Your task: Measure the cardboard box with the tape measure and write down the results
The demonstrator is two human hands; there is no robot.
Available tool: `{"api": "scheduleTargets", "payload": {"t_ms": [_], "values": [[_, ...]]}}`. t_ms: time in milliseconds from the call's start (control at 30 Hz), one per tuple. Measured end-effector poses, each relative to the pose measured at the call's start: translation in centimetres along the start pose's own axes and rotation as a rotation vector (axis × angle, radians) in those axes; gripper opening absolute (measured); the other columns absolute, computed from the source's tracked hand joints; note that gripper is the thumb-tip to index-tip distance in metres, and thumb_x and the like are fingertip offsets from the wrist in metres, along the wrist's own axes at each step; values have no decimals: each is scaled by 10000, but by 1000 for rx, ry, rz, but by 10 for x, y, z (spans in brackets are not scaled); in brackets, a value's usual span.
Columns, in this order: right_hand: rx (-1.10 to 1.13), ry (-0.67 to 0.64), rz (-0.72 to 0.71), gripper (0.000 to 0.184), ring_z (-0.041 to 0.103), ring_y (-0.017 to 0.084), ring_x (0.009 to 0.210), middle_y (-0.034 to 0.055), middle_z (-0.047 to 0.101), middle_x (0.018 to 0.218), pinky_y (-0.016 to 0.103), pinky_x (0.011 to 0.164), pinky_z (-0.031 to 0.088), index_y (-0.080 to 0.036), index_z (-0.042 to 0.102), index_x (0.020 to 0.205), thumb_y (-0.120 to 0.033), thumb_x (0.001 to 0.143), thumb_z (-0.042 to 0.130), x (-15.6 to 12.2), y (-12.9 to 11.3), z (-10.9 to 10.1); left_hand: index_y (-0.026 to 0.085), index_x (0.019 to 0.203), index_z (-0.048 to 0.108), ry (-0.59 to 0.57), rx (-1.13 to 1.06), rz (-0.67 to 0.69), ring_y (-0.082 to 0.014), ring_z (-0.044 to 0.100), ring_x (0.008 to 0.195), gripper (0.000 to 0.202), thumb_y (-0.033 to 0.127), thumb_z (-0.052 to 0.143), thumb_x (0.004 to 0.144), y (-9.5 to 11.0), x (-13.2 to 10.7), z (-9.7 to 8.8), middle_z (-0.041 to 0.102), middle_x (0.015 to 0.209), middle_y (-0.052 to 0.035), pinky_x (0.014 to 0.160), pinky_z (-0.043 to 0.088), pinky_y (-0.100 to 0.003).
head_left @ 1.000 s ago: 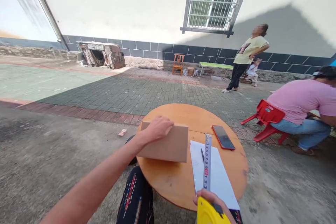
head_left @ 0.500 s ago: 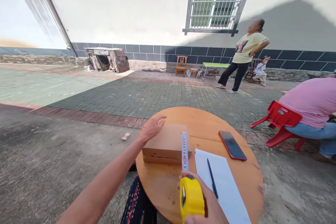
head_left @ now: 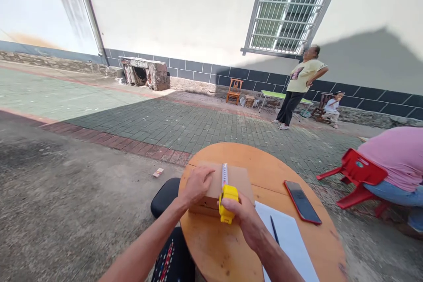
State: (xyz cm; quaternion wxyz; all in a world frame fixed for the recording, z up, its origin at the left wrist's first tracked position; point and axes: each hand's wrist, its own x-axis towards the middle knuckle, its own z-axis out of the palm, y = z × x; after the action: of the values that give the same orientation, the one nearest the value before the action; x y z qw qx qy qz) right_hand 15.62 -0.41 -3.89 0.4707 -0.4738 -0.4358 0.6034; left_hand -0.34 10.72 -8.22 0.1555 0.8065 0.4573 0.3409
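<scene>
A brown cardboard box [head_left: 239,180] lies on the round wooden table [head_left: 274,163]. My left hand [head_left: 198,185] rests on the box's left side, its fingers stretched over the top and slightly bent. In my right hand [head_left: 243,211] is a yellow tape measure [head_left: 228,205], held at the front edge of the box with the thumb on its case. The white tape blade [head_left: 225,172] runs out of the case across the top of the box, away from me. Part of the box's front is hidden by the case and my right hand.
Right of the box lie white paper [head_left: 287,238], a dark pen [head_left: 274,230] and a phone [head_left: 302,202] with a red edge. A black stool seat [head_left: 165,196] is at the left. A person in pink [head_left: 396,154] sits on a red chair [head_left: 363,169]; another person [head_left: 299,81] stands farther off.
My right hand has carried the tape measure forward to the box, and less blade shows. My left hand has moved farther onto the box's left side. The camera view has shifted and tilted.
</scene>
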Motion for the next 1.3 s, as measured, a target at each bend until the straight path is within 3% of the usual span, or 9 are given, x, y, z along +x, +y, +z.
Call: {"api": "scheduleTargets", "payload": {"t_ms": [133, 267, 433, 667, 767, 967, 1300], "values": [[-78, 13, -54, 432, 493, 144, 702, 7, 572, 755, 264, 627, 395, -148, 618, 849, -475, 627, 793, -6, 1, 5, 270, 1242, 599, -68, 85, 53, -221, 545, 1110, 447, 142, 467, 835, 6, -3, -4, 646, 1163, -46, 1024, 385, -394], [-79, 36, -39, 496, 536, 178, 780, 33, 605, 810, 280, 672, 422, -141, 626, 906, -503, 613, 795, -11, 3, 8, 356, 1289, 565, -138, 185, 98, -246, 532, 1120, 506, 126, 436, 858, 14, -4, -7, 587, 1241, -61, 1006, 374, -426], [20, 37, 83, 571, 589, 238, 889, 78, 610, 953, 327, 662, 500, -159, 612, 994, -523, 600, 809, -17, 1, 9, 365, 1237, 610, -208, 262, 145, -311, 492, 1181, 522, 116, 536, 784, 17, -2, -6, 507, 1348, -89, 996, 370, -476], [90, 49, 137, 741, 598, 321, 1025, 111, 587, 1082, 338, 625, 527, -194, 580, 1120, -532, 512, 837, -32, 12, 15, 368, 1213, 623, -234, 320, 154, -312, 503, 1135, 499, 120, 534, 788, 20, -2, -7, 510, 1325, -87, 959, 386, -478], [73, 40, 144, 854, 604, 306, 976, 96, 599, 1072, 329, 617, 507, -225, 551, 1171, -547, 439, 852, -41, 21, 19, 368, 1204, 626, -237, 331, 150, -303, 491, 1145, 493, 108, 511, 801, 21, -3, -8, 502, 1324, -80, 974, 369, -478], [-53, 48, 87, 868, 576, 234, 855, 51, 647, 924, 336, 741, 459, -220, 564, 1180, -563, 432, 843, -53, 31, 20, 356, 1191, 632, -240, 335, 156, -293, 498, 1112, 458, 112, 458, 843, 23, -3, -11, 529, 1265, -82, 976, 360, -480], [53, 34, 77, 879, 553, 219, 849, 33, 617, 912, 324, 768, 454, -239, 565, 1184, -573, 420, 844, -51, 40, 18, 356, 1198, 626, -234, 327, 155, -292, 492, 1106, 475, 100, 467, 832, 21, -3, -9, 536, 1243, -84, 972, 360, -470]]}}
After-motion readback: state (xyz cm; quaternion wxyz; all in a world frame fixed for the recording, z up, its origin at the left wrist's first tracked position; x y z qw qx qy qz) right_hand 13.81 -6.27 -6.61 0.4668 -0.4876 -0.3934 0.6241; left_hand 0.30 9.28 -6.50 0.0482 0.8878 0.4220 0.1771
